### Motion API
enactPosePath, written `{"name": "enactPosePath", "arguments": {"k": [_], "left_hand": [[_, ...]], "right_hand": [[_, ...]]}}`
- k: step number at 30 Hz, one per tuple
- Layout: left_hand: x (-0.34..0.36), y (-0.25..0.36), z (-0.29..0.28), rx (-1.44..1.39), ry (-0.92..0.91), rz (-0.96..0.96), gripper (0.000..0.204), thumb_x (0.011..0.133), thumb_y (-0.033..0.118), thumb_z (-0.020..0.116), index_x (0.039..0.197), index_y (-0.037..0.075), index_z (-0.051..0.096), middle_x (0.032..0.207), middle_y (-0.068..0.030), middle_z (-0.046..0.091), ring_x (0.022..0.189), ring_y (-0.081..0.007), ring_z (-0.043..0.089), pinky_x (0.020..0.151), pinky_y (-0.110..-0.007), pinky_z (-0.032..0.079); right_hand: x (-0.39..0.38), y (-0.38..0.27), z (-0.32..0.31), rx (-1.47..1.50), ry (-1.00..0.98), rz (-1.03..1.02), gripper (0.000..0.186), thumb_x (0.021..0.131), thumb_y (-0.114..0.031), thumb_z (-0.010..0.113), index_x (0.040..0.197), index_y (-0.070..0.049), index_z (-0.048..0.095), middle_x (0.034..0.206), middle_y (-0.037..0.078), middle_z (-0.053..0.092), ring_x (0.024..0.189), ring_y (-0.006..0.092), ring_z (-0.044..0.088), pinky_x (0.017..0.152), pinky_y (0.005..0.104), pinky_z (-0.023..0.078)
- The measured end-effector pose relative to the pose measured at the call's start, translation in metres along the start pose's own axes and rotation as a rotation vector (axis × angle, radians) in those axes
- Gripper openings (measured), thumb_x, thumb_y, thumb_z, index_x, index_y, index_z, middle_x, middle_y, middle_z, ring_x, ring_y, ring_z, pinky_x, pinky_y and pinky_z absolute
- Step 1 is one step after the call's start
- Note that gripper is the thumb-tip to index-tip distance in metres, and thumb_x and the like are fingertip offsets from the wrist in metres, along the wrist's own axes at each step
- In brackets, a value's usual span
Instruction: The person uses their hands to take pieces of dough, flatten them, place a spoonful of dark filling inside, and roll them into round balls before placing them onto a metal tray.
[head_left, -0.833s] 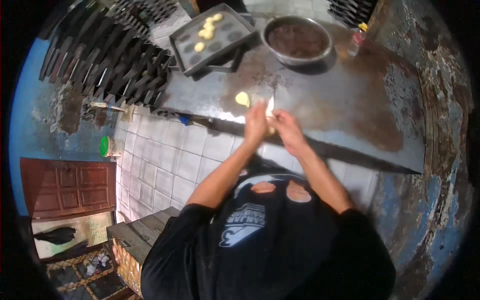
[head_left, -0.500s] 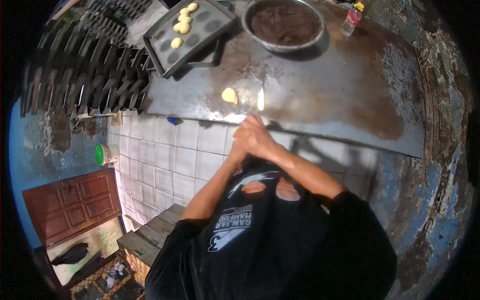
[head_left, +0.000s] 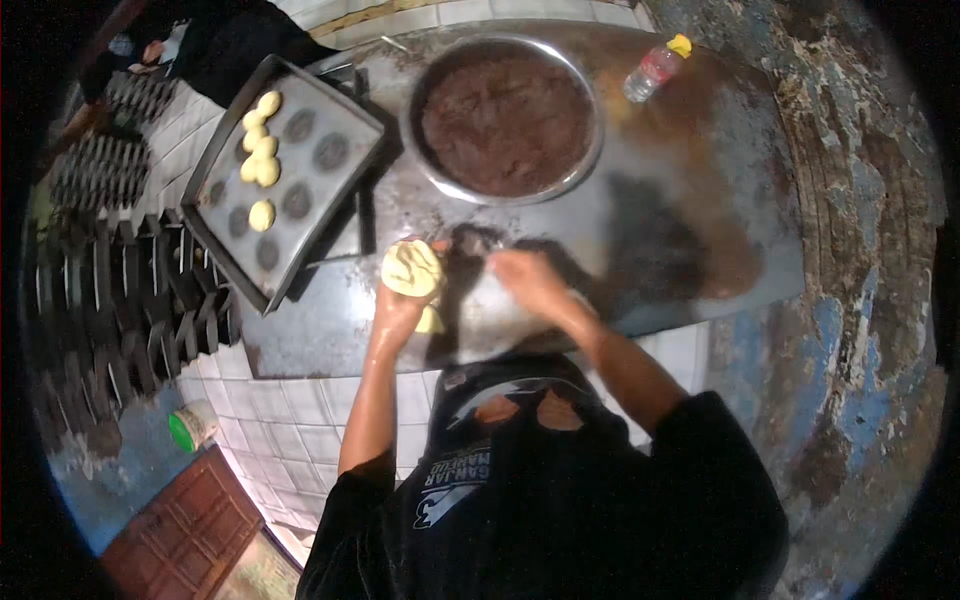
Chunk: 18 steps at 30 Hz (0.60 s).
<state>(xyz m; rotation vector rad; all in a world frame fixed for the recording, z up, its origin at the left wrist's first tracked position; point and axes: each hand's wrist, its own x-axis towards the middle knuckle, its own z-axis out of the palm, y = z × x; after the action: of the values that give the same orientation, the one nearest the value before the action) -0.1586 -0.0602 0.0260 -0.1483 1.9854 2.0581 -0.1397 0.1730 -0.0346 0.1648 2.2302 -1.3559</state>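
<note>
My left hand [head_left: 398, 310] holds up a flattened round of pale yellow dough [head_left: 410, 267], which lies across the palm and fingers, its surface creased. Beneath that wrist, another piece of yellow dough [head_left: 430, 321] rests on the metal tabletop, partly hidden. My right hand [head_left: 532, 281] is low over the table with its fingers curled together; a faint shiny shape shows at the fingertips, too blurred to name. Beyond both hands stands a wide metal bowl [head_left: 593, 150] of dark brown filling [head_left: 508, 120].
A dark baking tray [head_left: 335, 205] with several yellow dough balls [head_left: 262, 214] sits at the left. Stacked black moulds [head_left: 90, 295] fill the far left. A yellow-capped plastic bottle [head_left: 655, 70] lies near the back right. Dark clothing of another person [head_left: 240, 50] shows at upper left.
My hands, clasped together at the table's edge before, have parted and moved forward over the table. The flattened dough now shows on my left hand. The view has shifted.
</note>
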Motion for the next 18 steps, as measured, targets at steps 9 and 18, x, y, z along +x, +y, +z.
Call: {"name": "enactPosePath", "arguments": {"k": [9,18], "left_hand": [[0.107,0.025,0.032,0.142,-0.055,0.032,0.062,0.079,0.001,0.084,0.135,0.005,0.058,0.118,-0.0070,0.071,0.110,-0.0148,0.066,0.097,-0.028,0.051],[0.128,-0.017,0.011,0.182,0.080,0.125,0.050,0.081,0.001,0.081,0.127,0.004,0.060,0.117,-0.0074,0.071,0.108,-0.0140,0.066,0.095,-0.029,0.052]], "right_hand": [[0.111,-0.044,-0.168,-0.578,0.585,-0.307,0.028,0.096,-0.020,0.060,0.107,0.002,0.072,0.074,0.019,0.066,0.071,0.0402,0.067,0.069,0.0491,0.057],[0.108,-0.074,-0.154,0.138,-0.133,0.124,0.028,0.094,-0.028,0.067,0.100,-0.003,0.077,0.077,0.009,0.073,0.062,0.0234,0.067,0.062,0.0353,0.053]]}}
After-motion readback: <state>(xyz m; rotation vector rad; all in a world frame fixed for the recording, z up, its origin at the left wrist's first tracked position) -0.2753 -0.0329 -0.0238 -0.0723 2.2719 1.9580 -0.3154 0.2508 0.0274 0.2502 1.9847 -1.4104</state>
